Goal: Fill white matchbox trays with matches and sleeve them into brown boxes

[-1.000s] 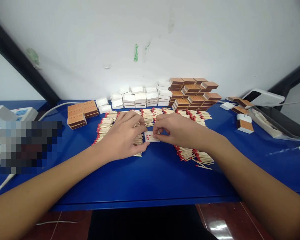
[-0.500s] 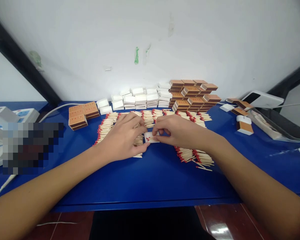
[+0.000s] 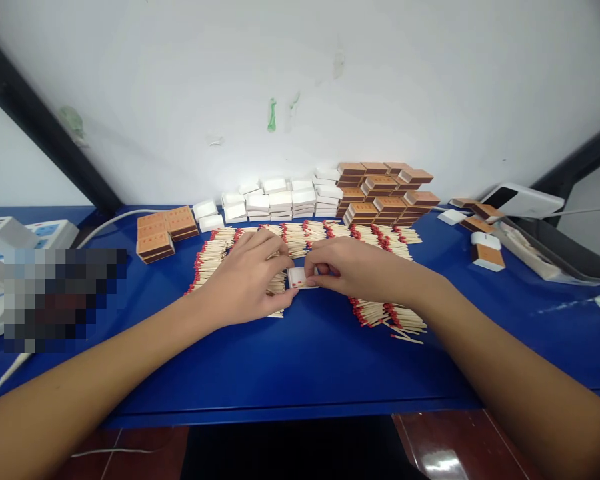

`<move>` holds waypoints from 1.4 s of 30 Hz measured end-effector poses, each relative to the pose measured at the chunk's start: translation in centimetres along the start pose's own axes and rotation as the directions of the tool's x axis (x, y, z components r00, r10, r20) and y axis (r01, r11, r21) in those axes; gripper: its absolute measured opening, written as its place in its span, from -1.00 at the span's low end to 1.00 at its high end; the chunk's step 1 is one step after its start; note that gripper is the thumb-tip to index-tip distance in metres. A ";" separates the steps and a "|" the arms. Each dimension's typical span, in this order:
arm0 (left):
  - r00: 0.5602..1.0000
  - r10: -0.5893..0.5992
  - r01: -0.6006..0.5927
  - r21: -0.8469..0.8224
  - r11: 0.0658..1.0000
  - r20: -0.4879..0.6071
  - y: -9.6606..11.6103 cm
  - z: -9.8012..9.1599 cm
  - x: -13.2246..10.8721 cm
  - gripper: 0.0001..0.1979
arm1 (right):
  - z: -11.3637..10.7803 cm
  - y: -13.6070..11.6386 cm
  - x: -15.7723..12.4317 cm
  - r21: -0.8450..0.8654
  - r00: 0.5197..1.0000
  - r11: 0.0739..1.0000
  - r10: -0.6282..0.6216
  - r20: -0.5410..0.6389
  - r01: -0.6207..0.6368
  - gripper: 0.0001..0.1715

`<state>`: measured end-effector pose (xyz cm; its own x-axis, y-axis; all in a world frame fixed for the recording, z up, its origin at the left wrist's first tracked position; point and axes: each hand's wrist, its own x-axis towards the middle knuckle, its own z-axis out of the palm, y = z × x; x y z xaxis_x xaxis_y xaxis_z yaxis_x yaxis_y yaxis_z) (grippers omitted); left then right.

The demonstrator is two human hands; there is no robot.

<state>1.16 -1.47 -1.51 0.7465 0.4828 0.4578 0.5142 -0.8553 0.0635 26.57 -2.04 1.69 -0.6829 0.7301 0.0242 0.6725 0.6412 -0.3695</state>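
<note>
Left hand: In the head view, my left hand [image 3: 253, 273] arched half open, thumb and forefinger gripping the left end of a white matchbox tray [image 3: 296, 273], probably to stop it sliding.
Right hand: My right hand [image 3: 333, 263] was nearly closed, its fingertips together at the tray's other end; I couldn't tell whether they pinched a match.
Matchbox tray: It lay flat between my hands on the blue tabletop [image 3: 310, 373], open side up, its long axis running from one hand to the other.
Matches inside: The few visible red heads [image 3: 299, 285] pointed toward my left hand.
Loose matches: The left pile [image 3: 207, 263] lay beside my left hand, the right pile [image 3: 373, 311] below my right wrist, seemingly for easy reach.
Stacks: Beyond my hands stood white trays [image 3: 280, 200] and brown matchboxes [image 3: 380, 193], apparently sorted by kind.
</note>
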 end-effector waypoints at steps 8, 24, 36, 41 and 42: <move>1.000 0.006 -0.006 -0.016 1.000 0.008 0.0 0.0 0.2 -0.74 | 0.1 -0.4 0.1 -0.041 0.998 0.998 0.057 0.020 -0.056 -0.86; 1.000 0.029 -0.029 -0.008 1.000 0.007 0.2 -0.1 0.2 -0.80 | 0.3 -0.8 0.0 -0.111 0.998 0.992 0.059 0.030 -0.055 -0.84; 0.999 0.022 -0.022 -0.013 1.000 0.025 0.2 -0.1 0.1 -0.77 | 0.4 -1.5 0.1 -0.195 0.992 0.976 0.113 0.047 -0.101 -0.79; 0.999 0.034 -0.034 -0.005 0.999 0.031 0.3 -0.1 0.2 -0.75 | 0.4 -1.3 -0.1 -0.200 0.995 0.976 0.096 0.032 -0.088 -0.83; 0.999 0.033 -0.033 -0.004 0.999 0.034 0.3 -0.1 0.2 -0.76 | 0.4 -1.4 -0.1 -0.213 0.994 0.973 0.100 0.036 -0.090 -0.81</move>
<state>1.41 -1.68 -1.34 0.7773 0.4601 0.4291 0.4875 -0.8716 0.0515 25.58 -3.08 1.81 -0.6218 0.7818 -0.0465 0.7768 0.6081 -0.1639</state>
